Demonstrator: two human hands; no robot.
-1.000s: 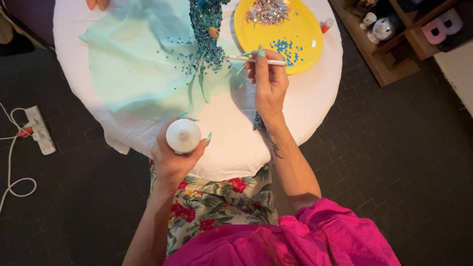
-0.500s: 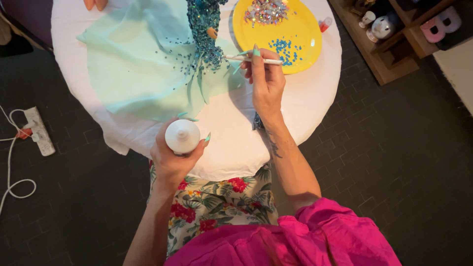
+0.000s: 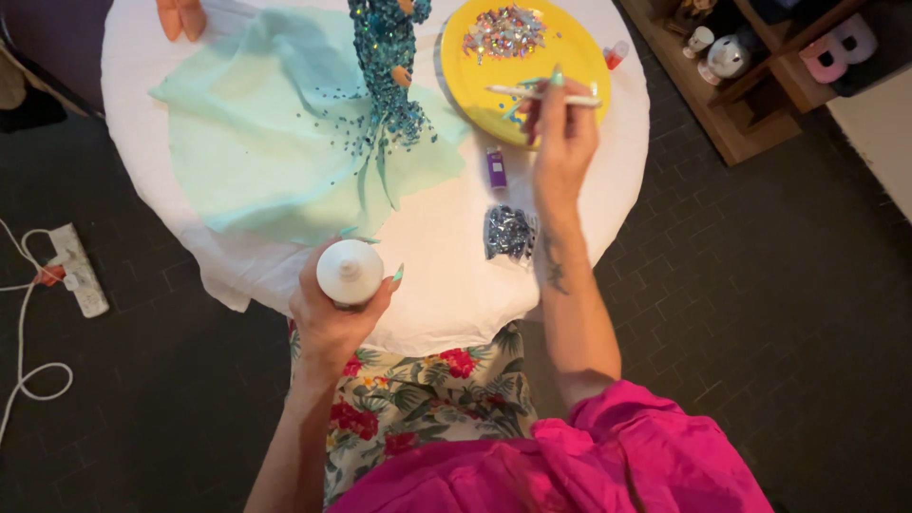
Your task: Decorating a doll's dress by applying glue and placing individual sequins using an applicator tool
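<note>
Your left hand (image 3: 334, 313) was wrapped around a white glue bottle (image 3: 350, 272), its grip pressed closed on the bottle's body, at the near edge of the round white surface (image 3: 446, 275). The bottle stood roughly upright, its top facing the camera, just beside the near hem of the pale green fabric (image 3: 266, 142).

Your right hand (image 3: 562, 142) was raised over the far right part of the surface, its grip pinching a thin white stick (image 3: 543, 94) between the fingertips. The stick lay level and crosswise above the near rim of the yellow plate (image 3: 475, 81); whether its tip touched the plate cannot be told.

The plate sat at the far right edge and carried a heap of sequins (image 3: 503, 30) on its far side. A band of blue sequin work (image 3: 389, 71) ran down the middle of the fabric, from the far edge toward the centre. Between the fabric and your right forearm lay a small purple bottle (image 3: 496, 167), and nearer to you a clear bag of sequins (image 3: 509, 232). A small red-capped vial (image 3: 616, 54) rested just beside the plate at the right edge.
</note>
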